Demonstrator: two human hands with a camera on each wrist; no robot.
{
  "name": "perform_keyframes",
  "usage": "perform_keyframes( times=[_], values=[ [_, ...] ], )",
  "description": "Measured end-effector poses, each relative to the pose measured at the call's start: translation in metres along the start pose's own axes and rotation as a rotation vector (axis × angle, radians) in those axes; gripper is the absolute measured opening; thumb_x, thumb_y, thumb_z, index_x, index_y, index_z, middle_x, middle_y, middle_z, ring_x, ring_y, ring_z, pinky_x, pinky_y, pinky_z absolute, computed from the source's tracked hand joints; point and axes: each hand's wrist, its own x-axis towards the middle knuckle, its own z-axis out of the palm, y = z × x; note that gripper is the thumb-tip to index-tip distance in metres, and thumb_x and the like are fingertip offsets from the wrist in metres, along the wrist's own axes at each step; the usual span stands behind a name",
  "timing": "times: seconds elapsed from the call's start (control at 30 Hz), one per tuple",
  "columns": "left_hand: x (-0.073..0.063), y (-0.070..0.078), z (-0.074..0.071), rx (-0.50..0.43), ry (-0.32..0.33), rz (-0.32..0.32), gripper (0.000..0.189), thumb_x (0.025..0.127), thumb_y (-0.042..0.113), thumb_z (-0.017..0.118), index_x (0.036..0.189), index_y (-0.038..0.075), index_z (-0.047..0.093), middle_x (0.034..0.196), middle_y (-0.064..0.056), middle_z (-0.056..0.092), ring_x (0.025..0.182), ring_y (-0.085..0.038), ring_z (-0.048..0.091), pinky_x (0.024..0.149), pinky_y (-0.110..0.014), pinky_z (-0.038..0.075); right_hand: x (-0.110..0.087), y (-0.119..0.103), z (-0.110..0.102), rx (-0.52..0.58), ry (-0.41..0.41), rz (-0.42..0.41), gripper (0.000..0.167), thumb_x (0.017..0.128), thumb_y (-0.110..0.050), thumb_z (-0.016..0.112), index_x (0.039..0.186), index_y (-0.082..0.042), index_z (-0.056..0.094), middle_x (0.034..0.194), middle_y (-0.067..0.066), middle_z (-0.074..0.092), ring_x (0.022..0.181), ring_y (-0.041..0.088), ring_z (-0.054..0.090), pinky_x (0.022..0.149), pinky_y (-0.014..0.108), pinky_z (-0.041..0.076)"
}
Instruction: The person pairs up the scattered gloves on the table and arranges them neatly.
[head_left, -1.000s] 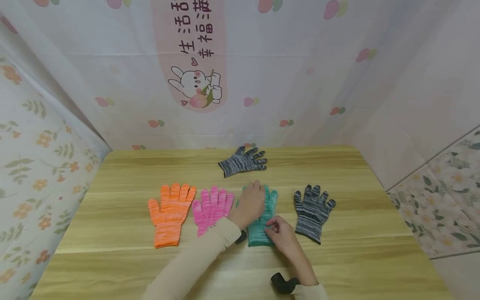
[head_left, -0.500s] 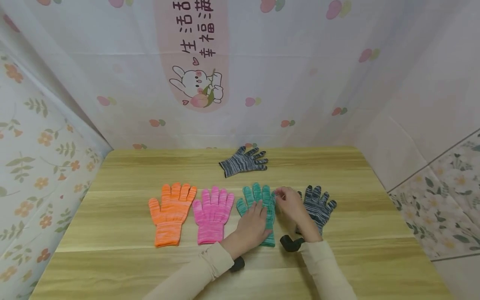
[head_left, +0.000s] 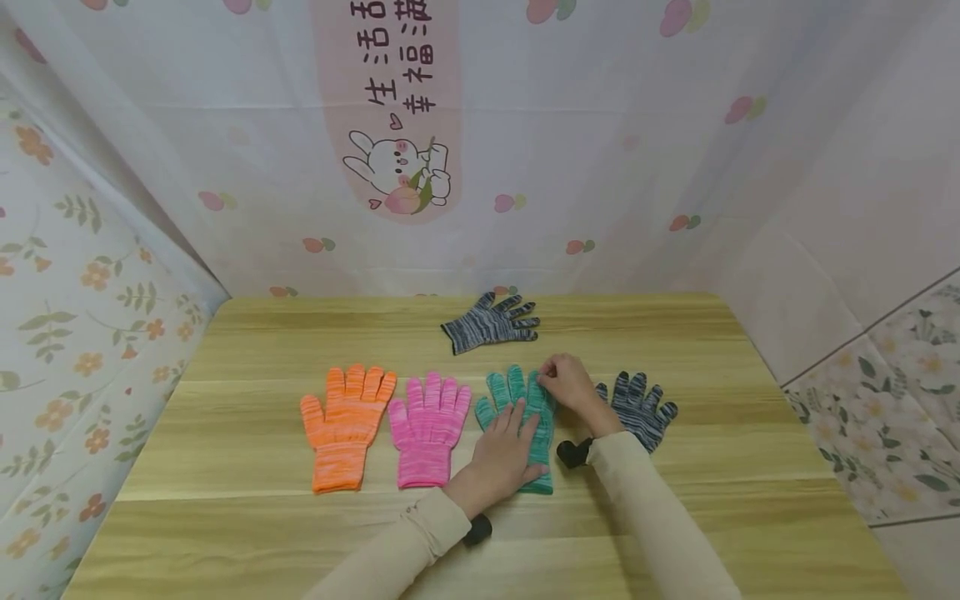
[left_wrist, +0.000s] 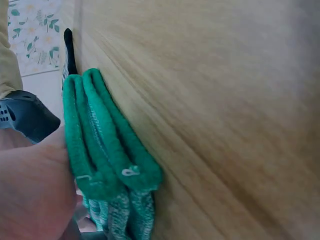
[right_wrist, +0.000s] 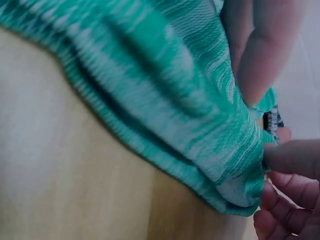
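Note:
My left hand (head_left: pixel 501 457) lies with fairly straight fingers across the palm of a green knit glove (head_left: pixel 543 412), covering part of it. With its fingertips, my right hand (head_left: pixel 573 390) pinches the glove's rightmost finger near the tip. In the right wrist view, the right thumb and fingers (right_wrist: pixel 295 157) meet at the edge of the green fabric (right_wrist: pixel 165 85); left-hand fingers (right_wrist: pixel 262 50) press on top. Two green cuffs (left_wrist: pixel 120 150) lie stacked in the left wrist view, beside the heel of the left hand (left_wrist: pixel 35 185).
To the left lie a pink glove (head_left: pixel 427 429) and an orange glove (head_left: pixel 348 429), both spread flat. A dark grey glove (head_left: pixel 642 415) sits at the right, partly behind the right forearm. Another dark grey glove (head_left: pixel 491 325) lies farther back on the wooden table (head_left: pixel 300 550).
The left hand has come down from the glove's fingers onto its palm. My right hand has gone up from near the cuff to the rightmost glove finger, edging left lately.

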Motion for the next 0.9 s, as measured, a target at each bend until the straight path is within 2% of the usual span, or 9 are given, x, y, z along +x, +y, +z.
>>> perform_keyframes(
  times=[0.17, 0.37, 0.5, 0.63, 0.9],
  values=[
    [0.000, -0.002, 0.003, 0.020, 0.010, 0.006, 0.079, 0.087, 0.060, 0.048, 0.144, 0.010, 0.028, 0.151, -0.016, 0.026, 0.139, -0.029, 0.028, 0.111, -0.036, 0.031, 0.002, -0.002, 0.000, -0.056, 0.003, 0.027, 0.015, 0.089, -0.012, 0.059, 0.094, 0.002, 0.063, 0.089, 0.014, 0.061, 0.079, 0.024, 0.056, 0.069, 0.037, 0.048],
    [0.000, -0.003, 0.005, 0.049, -0.011, 0.013, 0.077, 0.088, 0.062, 0.043, 0.147, 0.015, 0.027, 0.153, -0.015, 0.022, 0.141, -0.029, 0.024, 0.112, -0.037, 0.029, -0.002, -0.001, -0.010, -0.011, -0.034, 0.062, 0.018, 0.094, -0.012, 0.052, 0.099, 0.002, 0.063, 0.095, 0.016, 0.062, 0.082, 0.025, 0.057, 0.071, 0.037, 0.048],
    [0.000, -0.003, 0.004, 0.041, -0.013, 0.012, 0.076, 0.088, 0.061, 0.044, 0.147, 0.016, 0.026, 0.153, -0.016, 0.022, 0.140, -0.030, 0.024, 0.112, -0.038, 0.029, -0.006, 0.003, -0.021, 0.009, -0.103, 0.088, 0.018, 0.093, -0.010, 0.052, 0.098, 0.003, 0.063, 0.093, 0.016, 0.062, 0.077, 0.023, 0.055, 0.066, 0.034, 0.047],
    [-0.001, -0.003, 0.000, 0.052, -0.001, 0.010, 0.076, 0.087, 0.061, 0.046, 0.146, 0.018, 0.028, 0.151, -0.016, 0.026, 0.139, -0.029, 0.028, 0.110, -0.037, 0.031, -0.008, 0.008, -0.026, 0.005, -0.169, 0.066, 0.016, 0.089, -0.011, 0.058, 0.097, 0.001, 0.063, 0.091, 0.015, 0.062, 0.078, 0.022, 0.054, 0.066, 0.032, 0.046],
    [0.001, -0.003, 0.001, 0.074, -0.031, 0.018, 0.070, 0.088, 0.062, 0.043, 0.147, 0.026, 0.028, 0.152, -0.016, 0.023, 0.139, -0.030, 0.026, 0.111, -0.038, 0.030, -0.008, 0.007, -0.025, -0.072, -0.092, 0.004, 0.009, 0.088, -0.009, 0.058, 0.089, -0.002, 0.065, 0.084, 0.012, 0.061, 0.072, 0.020, 0.053, 0.062, 0.031, 0.045]
  ],
)
